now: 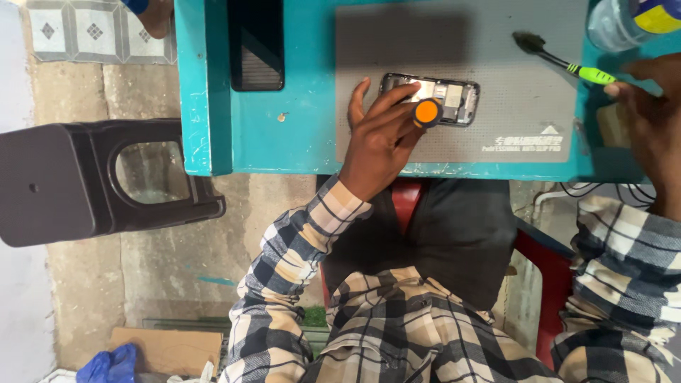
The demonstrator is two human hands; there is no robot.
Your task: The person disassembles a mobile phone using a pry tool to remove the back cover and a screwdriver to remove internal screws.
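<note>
Cool, dim light falls across the teal table (206, 85), while a small bright glare burns on the opened phone (433, 98) just under the fingertips of the left hand (376, 142). Above that hand a broad soft shadow darkens the upper part of the grey mat (511, 71). The right hand (649, 106) sits in deep shade at the frame's edge, its detail largely lost. The brush (564, 64) it holds looks slightly soft. Below both hands, the checked sleeves appear stretched by wide-angle distortion, and the floor is murky.
</note>
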